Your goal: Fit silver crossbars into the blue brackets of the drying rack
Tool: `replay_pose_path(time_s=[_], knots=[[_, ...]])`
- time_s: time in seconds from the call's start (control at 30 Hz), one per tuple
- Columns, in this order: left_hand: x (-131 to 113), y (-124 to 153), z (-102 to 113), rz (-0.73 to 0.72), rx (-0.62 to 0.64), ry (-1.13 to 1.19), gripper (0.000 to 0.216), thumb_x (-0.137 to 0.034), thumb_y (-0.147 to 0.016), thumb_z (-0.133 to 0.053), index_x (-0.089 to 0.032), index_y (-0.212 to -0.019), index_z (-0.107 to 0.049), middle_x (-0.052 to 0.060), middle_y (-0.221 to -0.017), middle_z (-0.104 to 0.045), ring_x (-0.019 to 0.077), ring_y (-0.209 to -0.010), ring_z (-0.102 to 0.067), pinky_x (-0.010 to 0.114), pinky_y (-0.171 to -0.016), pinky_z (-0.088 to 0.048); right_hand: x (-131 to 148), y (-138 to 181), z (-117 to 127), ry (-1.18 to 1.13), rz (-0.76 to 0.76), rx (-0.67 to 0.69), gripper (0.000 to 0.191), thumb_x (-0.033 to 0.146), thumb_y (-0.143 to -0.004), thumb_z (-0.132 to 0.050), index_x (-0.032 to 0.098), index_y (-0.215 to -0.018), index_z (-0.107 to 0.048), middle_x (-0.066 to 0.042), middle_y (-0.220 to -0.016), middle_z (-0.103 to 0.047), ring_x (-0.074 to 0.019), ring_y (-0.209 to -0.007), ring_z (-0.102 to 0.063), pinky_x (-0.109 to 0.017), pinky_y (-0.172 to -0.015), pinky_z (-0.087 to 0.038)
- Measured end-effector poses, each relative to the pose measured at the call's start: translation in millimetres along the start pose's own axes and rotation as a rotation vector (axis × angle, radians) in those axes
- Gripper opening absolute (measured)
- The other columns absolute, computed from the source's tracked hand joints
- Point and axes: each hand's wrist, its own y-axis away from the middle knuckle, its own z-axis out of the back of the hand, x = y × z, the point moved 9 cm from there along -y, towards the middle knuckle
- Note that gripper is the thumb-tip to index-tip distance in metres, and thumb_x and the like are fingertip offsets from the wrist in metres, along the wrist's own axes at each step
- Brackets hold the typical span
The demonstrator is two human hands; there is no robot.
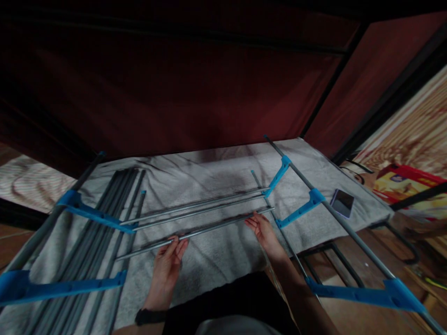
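Observation:
A thin grey metal rod [213,226] lies crosswise in front of me, gripped near its two ends. My left hand [169,260] pinches it left of the middle, and my right hand [260,228] has its fingers closed on it toward the right. Beyond it, two more crossbars [199,209] run between a left side frame with blue plastic brackets [94,214] and a right side frame with blue brackets [300,211]. The held rod's left end is close to the left frame's inner tube, its right end by the right frame's inner tube; I cannot tell whether either end is seated.
Several loose grey tubes [94,232] lie bundled at left on the grey cloth [223,172]. A phone [342,203] rests at the right edge. A red and yellow box [408,190] is farther right. A dark red panel [195,93] rises behind.

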Motion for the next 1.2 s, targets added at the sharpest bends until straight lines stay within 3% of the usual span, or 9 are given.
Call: replay_pose_path(time_s=[0.17, 0.37, 0.77, 1.2], knots=[[6.5, -1.3, 6.3, 0.074, -0.065, -0.034, 0.028, 0.006, -0.085, -0.070, -0.017, -0.069, -0.067, 0.000, -0.077, -0.077, 0.0146, -0.075, -0.079, 0.035, -0.095, -0.067, 0.4, -4.6, 0.0, -0.005, 0.045, -0.024, 0.041, 0.042, -0.061, -0.097, 0.027, -0.085, -0.068, -0.003, -0.092, -0.081, -0.0220, -0.092, -0.077, -0.036, -0.087, -0.066], [9.1, -5.1, 9.3, 0.065, -0.094, -0.062, 0.034, 0.004, -0.084, -0.076, -0.018, -0.063, -0.061, -0.001, -0.073, -0.075, 0.0143, -0.071, -0.077, 0.038, -0.099, -0.067, 1.3, -7.7, 8.4, -0.001, 0.077, -0.076, 0.029, 0.040, -0.070, -0.089, 0.030, -0.079, -0.064, -0.002, -0.097, -0.080, -0.0229, -0.098, -0.076, -0.040, -0.090, -0.065], [11.6, -4.4, 5.8, 0.077, -0.025, -0.021, 0.032, 0.005, -0.088, -0.069, -0.018, -0.067, -0.065, 0.000, -0.077, -0.078, 0.0147, -0.078, -0.079, 0.040, -0.099, -0.067, -6.6, -16.0, 14.5, 0.071, 0.065, -0.105, 0.038, 0.047, -0.072, -0.092, 0.031, -0.075, -0.057, 0.002, -0.080, -0.072, -0.0208, -0.083, -0.073, -0.042, -0.089, -0.066], [13.7, -6.2, 8.3, 0.132, -0.023, 0.030, 0.030, 0.006, -0.087, -0.068, -0.016, -0.067, -0.066, 0.003, -0.078, -0.079, 0.0174, -0.081, -0.082, 0.039, -0.096, -0.069, -4.7, -13.4, 14.5, 0.080, 0.096, -0.103, 0.040, 0.048, -0.070, -0.093, 0.030, -0.075, -0.058, 0.005, -0.070, -0.067, -0.0167, -0.073, -0.069, -0.034, -0.082, -0.065]])
